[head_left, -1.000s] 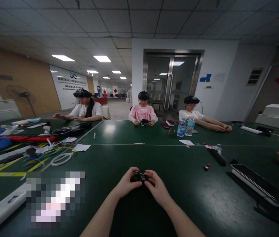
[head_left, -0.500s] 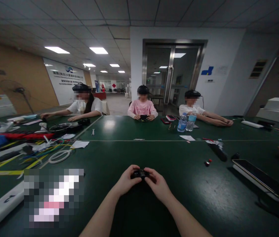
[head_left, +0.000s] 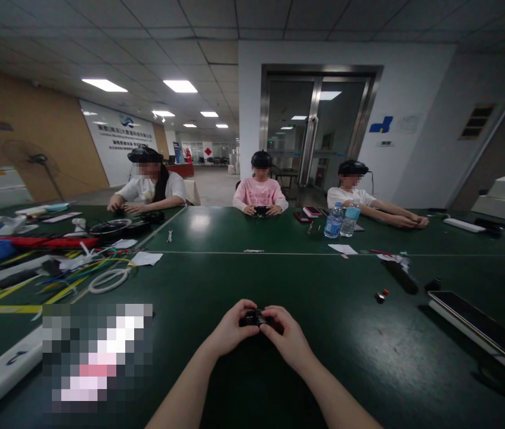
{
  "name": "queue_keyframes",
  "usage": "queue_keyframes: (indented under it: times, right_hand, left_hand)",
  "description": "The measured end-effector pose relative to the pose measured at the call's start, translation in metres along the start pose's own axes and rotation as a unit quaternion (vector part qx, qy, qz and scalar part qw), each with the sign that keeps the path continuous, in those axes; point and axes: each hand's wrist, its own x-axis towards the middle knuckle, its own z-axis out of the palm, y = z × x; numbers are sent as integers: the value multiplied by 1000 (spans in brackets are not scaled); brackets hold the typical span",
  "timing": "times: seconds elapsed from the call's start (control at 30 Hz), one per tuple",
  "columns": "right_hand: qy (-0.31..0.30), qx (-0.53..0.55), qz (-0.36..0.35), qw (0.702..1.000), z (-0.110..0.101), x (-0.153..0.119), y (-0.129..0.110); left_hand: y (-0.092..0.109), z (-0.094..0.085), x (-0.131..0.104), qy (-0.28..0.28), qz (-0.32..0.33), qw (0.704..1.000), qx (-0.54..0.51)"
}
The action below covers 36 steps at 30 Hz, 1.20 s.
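Both left hand (head_left: 231, 329) and right hand (head_left: 288, 335) grip a black object (head_left: 251, 319), partly covered and indistinct.

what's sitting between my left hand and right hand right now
In the head view, a small black object lies between the left hand and right hand, held in the fingers of both; it is too dark to identify further.
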Motion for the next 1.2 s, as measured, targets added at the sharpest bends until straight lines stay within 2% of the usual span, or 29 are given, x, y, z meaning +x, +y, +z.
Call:
queue_keyframes:
  times: [0.63,0.83,1.2]
  right_hand:
    - [-29,-39,27,998,-3,-4,-10]
    - [-35,-42,34,998,-2,-4,-13]
    - [-11,-9,20,1000,1,-4,-4]
  left_hand:
    - [6,2,-2,-1,-34,999,-8]
    - [15,4,-4,6,-38,999,-2]
    - [13,4,-4,12,-46,999,21]
